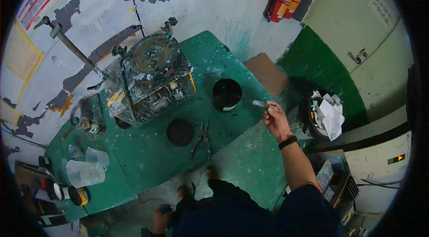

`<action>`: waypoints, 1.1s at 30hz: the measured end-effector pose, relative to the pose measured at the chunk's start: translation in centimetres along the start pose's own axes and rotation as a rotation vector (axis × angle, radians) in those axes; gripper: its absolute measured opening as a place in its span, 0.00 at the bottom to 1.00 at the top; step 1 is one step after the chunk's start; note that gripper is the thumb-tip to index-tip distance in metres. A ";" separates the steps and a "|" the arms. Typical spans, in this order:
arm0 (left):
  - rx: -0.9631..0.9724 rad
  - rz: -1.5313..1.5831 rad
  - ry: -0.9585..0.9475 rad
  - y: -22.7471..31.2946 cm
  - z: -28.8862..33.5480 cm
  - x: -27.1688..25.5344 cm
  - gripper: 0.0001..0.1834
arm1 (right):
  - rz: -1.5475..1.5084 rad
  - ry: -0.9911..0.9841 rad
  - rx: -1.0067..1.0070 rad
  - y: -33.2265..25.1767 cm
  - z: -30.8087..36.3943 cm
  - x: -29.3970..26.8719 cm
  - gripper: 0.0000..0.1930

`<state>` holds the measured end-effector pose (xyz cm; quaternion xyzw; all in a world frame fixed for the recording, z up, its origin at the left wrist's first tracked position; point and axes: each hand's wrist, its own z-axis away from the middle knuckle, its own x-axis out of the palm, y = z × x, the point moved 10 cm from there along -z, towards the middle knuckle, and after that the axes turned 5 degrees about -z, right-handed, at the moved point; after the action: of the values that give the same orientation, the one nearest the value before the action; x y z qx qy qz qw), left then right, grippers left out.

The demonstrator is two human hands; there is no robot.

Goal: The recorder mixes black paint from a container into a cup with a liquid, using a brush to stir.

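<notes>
Head view | right hand (275, 120) pinched around slim tool (258, 103), tip just beside black tub (227, 94) at left | left hand (161, 220) low, well apart, grip unclear

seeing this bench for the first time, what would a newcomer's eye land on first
Probably the red extinguishers on the wall at upper right, the brightest colour here. Next comes the stained machine with its round plate, on the far left part of the green table. The right hand also stands out, holding a thin tool beside the black pot.
</notes>
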<state>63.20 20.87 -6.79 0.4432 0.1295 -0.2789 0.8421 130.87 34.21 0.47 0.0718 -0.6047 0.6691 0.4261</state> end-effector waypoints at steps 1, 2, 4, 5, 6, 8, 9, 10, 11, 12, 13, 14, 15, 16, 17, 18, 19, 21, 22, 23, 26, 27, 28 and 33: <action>-0.022 -0.016 -0.004 0.4 -0.1 0.1 0.17 | -0.069 -0.005 -0.031 0.4 0.2 0.1 0.19; -0.043 -0.033 -0.010 0.9 -0.1 0.2 0.17 | -0.137 -0.010 -0.062 0.6 0.3 0.1 0.18; -0.072 -0.035 -0.019 0.6 0.1 0.1 0.17 | -0.166 0.082 -0.091 1.2 -0.1 0.2 0.16; -0.074 -0.023 -0.034 -0.1 -0.2 0.2 0.17 | -0.181 0.131 -0.108 1.4 -0.1 0.0 0.15; -0.078 -0.011 -0.049 -0.7 -0.3 0.2 0.18 | -0.159 0.162 -0.125 1.5 -0.3 -0.1 0.15; -0.100 -0.032 -0.058 2.1 -0.5 0.6 0.18 | -0.109 0.236 -0.177 0.7 -0.3 -1.3 0.13; -0.120 -0.040 -0.047 2.9 -0.1 0.3 0.18 | -0.111 0.234 -0.187 0.8 -0.2 -0.9 0.13; -0.117 -0.047 -0.040 2.9 0.1 0.1 0.18 | -0.114 0.233 -0.197 0.8 0.0 -0.5 0.13; -0.112 -0.054 -0.037 2.9 0.1 0.0 0.18 | -0.115 0.232 -0.210 0.7 0.2 -0.3 0.12; -0.107 -0.060 -0.034 2.9 0.1 0.0 0.18 | -0.105 0.234 -0.210 1.1 0.0 -0.8 0.13; -0.096 -0.076 -0.027 2.8 0.0 -0.1 0.19 | -0.095 0.236 -0.213 1.2 -0.1 -1.1 0.13; -0.084 -0.092 -0.020 2.6 -0.2 -0.1 0.19 | -0.084 0.238 -0.216 1.4 -0.2 -1.4 0.13; -0.073 -0.108 -0.013 2.5 -0.4 -0.2 0.19 | -0.101 0.253 -0.197 1.7 -0.2 -1.9 0.14; -0.083 -0.106 -0.020 2.3 -0.4 -0.2 0.19 | -0.117 0.268 -0.175 1.7 0.2 -1.5 0.14; -0.094 -0.105 -0.026 2.1 -0.4 -0.2 0.20 | -0.133 0.284 -0.153 1.9 0.4 -1.3 0.14; -0.104 -0.103 -0.033 1.9 -0.4 -0.2 0.20 | -0.133 0.278 -0.137 2.1 0.4 -1.4 0.15; -0.123 -0.110 -0.034 1.0 -0.5 -0.2 0.18 | -0.130 0.271 -0.122 2.2 0.5 -1.5 0.15; -0.162 -0.126 -0.035 -0.9 -0.9 -0.2 0.15 | -0.116 0.253 -0.099 2.3 0.8 -1.9 0.15; -0.103 -0.169 -0.005 -0.3 -1.0 -0.4 0.16 | -0.099 0.243 -0.094 1.9 1.0 -2.4 0.15; -0.043 -0.213 0.024 0.3 -1.0 -0.5 0.16 | -0.082 0.234 -0.089 1.6 1.3 -3.0 0.15; -0.055 -0.197 0.014 2.1 -0.6 -0.2 0.18 | -0.046 0.231 -0.104 0.3 2.3 -5.8 0.15; -0.087 -0.166 -0.006 2.3 -0.5 0.2 0.18 | -0.025 0.249 -0.109 -0.5 2.8 -6.7 0.15; -0.076 -0.163 -0.005 1.7 -0.5 0.2 0.18 | -0.007 0.265 -0.104 -1.1 3.3 -7.2 0.15; -0.043 -0.168 -0.037 -2.8 -2.9 1.4 0.14 | 0.059 0.331 -0.142 -5.5 5.6 -9.0 0.14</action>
<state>62.83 21.46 -10.99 0.4073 0.1567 -0.3538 0.8273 137.74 24.47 0.56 -0.0876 -0.5739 0.6395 0.5040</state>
